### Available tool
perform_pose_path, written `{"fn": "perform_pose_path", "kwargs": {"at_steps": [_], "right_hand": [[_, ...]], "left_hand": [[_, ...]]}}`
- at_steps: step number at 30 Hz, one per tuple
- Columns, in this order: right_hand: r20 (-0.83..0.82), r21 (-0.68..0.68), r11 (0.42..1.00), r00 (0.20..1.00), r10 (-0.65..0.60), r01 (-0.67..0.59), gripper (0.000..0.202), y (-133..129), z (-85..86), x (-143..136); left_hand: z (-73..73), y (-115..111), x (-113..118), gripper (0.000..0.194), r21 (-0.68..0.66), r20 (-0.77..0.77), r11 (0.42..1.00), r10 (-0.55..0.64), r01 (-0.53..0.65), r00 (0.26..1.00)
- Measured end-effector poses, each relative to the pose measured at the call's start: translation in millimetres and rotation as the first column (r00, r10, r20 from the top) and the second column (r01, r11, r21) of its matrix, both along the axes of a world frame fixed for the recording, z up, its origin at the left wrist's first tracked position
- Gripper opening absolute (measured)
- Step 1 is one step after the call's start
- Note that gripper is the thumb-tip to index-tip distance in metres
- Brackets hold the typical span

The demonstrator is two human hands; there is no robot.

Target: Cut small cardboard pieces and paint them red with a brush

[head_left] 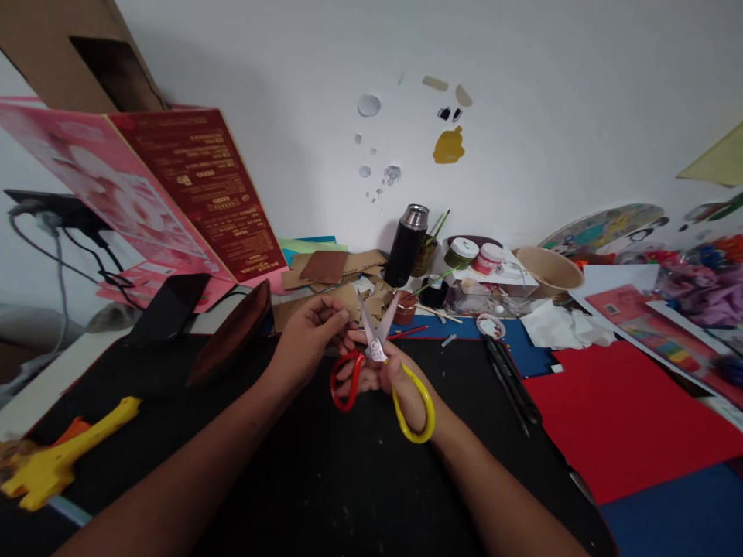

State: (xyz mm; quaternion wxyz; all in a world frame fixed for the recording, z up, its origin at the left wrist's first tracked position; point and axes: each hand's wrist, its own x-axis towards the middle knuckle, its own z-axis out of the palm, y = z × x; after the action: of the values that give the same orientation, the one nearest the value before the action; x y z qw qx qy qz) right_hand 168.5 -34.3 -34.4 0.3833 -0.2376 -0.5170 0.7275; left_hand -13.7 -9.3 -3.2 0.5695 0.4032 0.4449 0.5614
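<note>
Scissors (376, 346) with one red and one yellow handle loop are in my right hand (409, 387), whose thumb passes through the yellow loop. Their blades are spread apart and point up and away from me. Just left of the blades is my left hand (313, 333), its thumb and fingers pinched together. Whatever sits in that pinch is too small or hidden to make out. Both hands are above a black mat (337, 480). Beyond them lie cut pieces of brown cardboard (284, 313) and a small jar of brown paint (405, 308).
A black flask (406, 247) and paint jars (461, 251) stand along the wall. On the right are red paper (632, 418), a black pen-like tool (511, 379) and crumpled tissue (563, 325). A yellow giraffe-like figure (63, 456), a phone (168, 309) and a brown curved piece (232, 333) lie left.
</note>
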Motion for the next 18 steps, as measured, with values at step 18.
{"fn": "perform_pose_path", "kwargs": {"at_steps": [18], "right_hand": [[0.197,0.118,0.969,0.952,-0.235,0.215,0.048,-6.4,2.1,-5.3]], "left_hand": [[1.0,-3.0,0.9,0.025,0.094,-0.126,0.995,-0.024,0.036,0.992]]}}
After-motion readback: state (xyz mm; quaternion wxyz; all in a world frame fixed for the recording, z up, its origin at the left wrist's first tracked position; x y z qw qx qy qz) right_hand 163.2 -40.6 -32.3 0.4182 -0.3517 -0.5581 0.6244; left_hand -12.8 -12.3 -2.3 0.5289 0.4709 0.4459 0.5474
